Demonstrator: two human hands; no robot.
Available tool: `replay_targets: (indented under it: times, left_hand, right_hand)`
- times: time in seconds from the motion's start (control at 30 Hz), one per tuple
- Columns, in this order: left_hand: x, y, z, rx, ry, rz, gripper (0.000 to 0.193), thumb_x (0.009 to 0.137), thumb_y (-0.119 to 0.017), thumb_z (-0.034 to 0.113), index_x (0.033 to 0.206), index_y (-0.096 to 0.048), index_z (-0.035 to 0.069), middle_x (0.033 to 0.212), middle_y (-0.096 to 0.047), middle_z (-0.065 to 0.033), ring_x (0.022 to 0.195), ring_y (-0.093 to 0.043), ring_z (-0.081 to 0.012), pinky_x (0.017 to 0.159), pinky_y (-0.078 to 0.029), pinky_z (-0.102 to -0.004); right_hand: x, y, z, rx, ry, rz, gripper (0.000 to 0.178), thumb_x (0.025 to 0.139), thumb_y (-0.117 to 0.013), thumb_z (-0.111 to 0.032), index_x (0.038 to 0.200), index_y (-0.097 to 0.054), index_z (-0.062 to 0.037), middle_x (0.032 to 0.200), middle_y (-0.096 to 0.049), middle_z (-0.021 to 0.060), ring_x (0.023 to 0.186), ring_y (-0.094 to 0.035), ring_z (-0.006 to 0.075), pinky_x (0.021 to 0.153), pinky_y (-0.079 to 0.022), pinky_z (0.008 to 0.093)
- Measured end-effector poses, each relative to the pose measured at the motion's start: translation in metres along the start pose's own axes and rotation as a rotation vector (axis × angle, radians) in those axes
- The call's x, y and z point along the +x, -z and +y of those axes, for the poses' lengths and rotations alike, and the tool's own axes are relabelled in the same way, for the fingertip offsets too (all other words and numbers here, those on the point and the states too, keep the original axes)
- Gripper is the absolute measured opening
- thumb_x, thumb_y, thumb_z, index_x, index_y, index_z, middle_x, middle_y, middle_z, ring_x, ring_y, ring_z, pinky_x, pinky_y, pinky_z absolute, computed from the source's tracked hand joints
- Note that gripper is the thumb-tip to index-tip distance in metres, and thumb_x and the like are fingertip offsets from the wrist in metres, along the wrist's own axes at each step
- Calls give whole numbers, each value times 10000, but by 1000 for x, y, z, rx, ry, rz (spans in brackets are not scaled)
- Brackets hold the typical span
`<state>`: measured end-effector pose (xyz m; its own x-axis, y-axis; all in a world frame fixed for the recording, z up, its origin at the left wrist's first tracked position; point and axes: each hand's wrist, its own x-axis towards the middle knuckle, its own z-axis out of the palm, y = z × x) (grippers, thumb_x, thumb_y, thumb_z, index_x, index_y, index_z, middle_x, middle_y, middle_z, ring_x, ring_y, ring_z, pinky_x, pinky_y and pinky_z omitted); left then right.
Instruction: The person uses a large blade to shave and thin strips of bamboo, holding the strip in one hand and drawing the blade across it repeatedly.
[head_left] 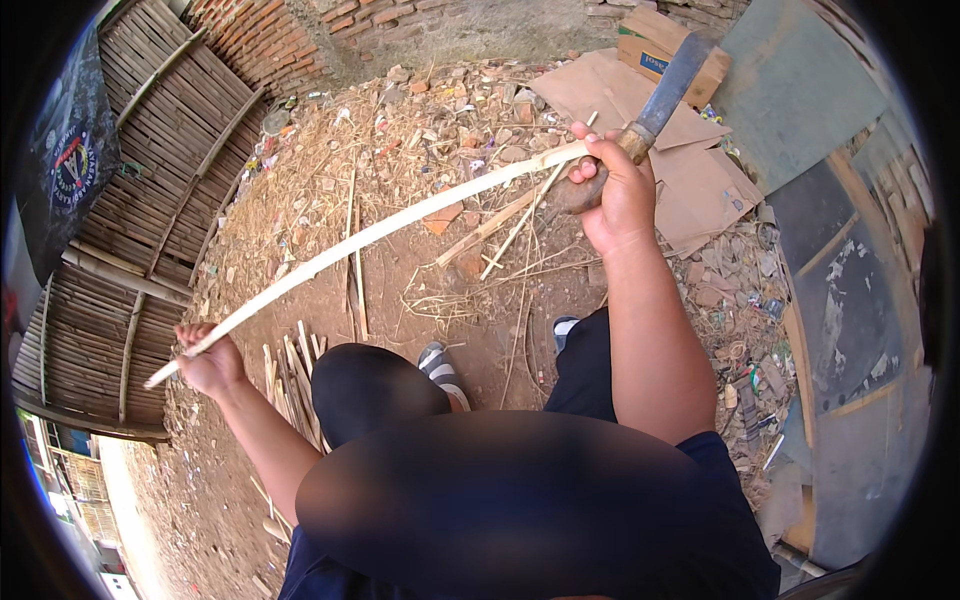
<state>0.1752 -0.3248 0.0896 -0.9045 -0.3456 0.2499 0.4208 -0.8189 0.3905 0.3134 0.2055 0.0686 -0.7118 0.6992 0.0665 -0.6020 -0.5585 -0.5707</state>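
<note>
A long, pale strip of split bamboo or wood (390,221) stretches across the view, from lower left to upper right. My left hand (212,362) is closed around its lower-left end, and the tip pokes out past the fingers. My right hand (622,200) grips the wooden handle of a machete (676,88), whose dark blade points up and to the right, away from me. The strip's far end reaches the fingers of that same hand; whether they pinch it or only touch it, I cannot tell. A thinner stick (520,228) lies behind it on the ground.
Several split strips (292,385) lie in a bundle beside my left knee. Litter and dry straw (400,125) cover the ground before a brick wall (270,40). Flattened cardboard (700,195) and a box (640,50) are at upper right, dark boards (850,290) at right, a bamboo-slat structure (165,130) at left.
</note>
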Motion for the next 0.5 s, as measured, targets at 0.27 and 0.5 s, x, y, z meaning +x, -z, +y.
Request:
replay_targets:
  times: [0.27,0.5]
  left_hand:
    - [21,-62,38,-127,-122,-187,572,1028,-437,559,975,-606,14,594,-341,26,461,-265,-107,434,-225,-268]
    - [-23,-85,-24,258,-377,68,526,1042,-295,530,927,-534,75,598,-319,37,470,-246,-100,434,-193,-260]
  right_hand:
    - [18,8,16,-324,-31,152,307,888,-689,-28,1132,-502,-23,991,-649,132,641,-562,151,568,-497,303]
    - [17,0,24,-616,10,109,261,897,-741,-118,1071,-576,-17,850,-639,57,618,-578,113,548,-472,279]
